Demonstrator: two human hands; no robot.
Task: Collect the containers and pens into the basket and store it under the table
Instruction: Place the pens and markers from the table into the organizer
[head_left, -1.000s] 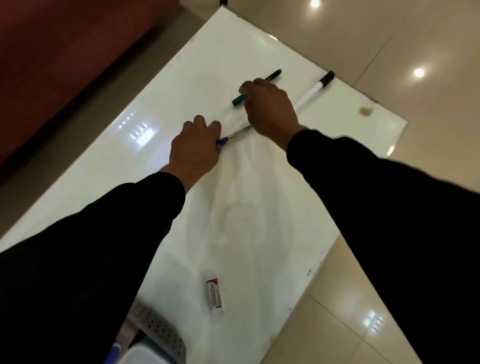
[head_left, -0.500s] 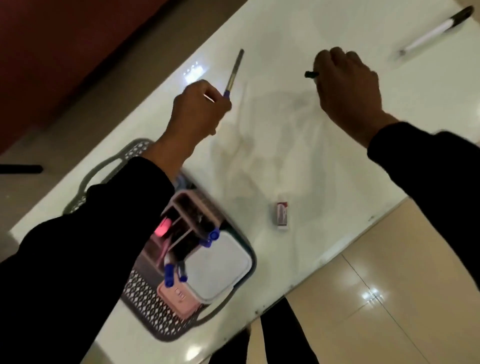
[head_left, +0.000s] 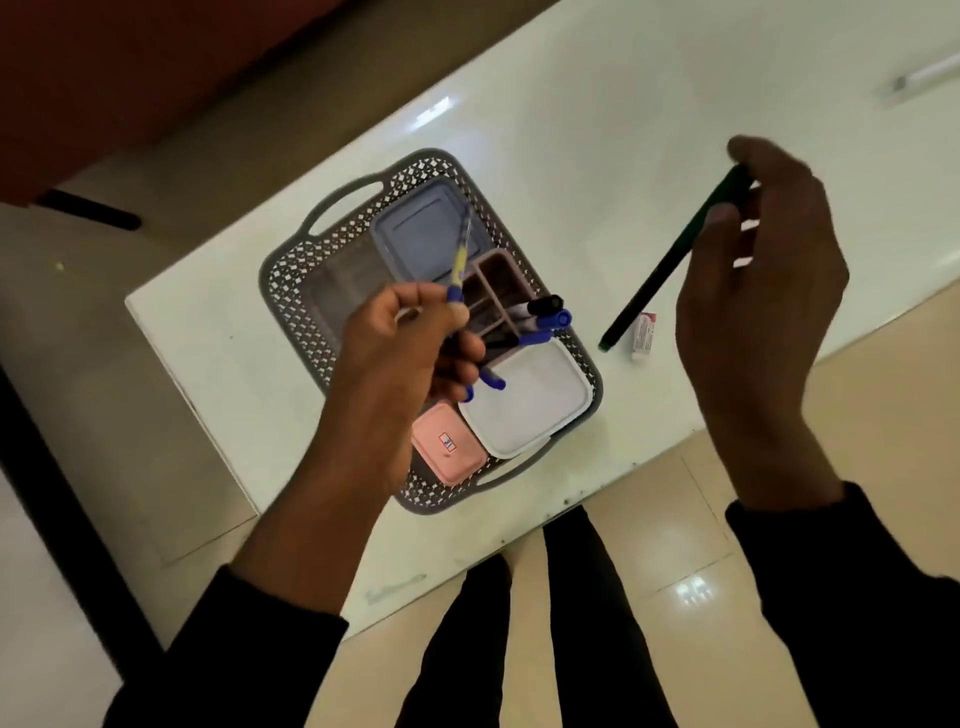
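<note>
My left hand pinched a blue pen above the basket; my right hand gripped a green marker beside it (both loosely), so either could drop outside onto the surface.

Left hand with blue pen above basket — right hand with green marker.
</note>
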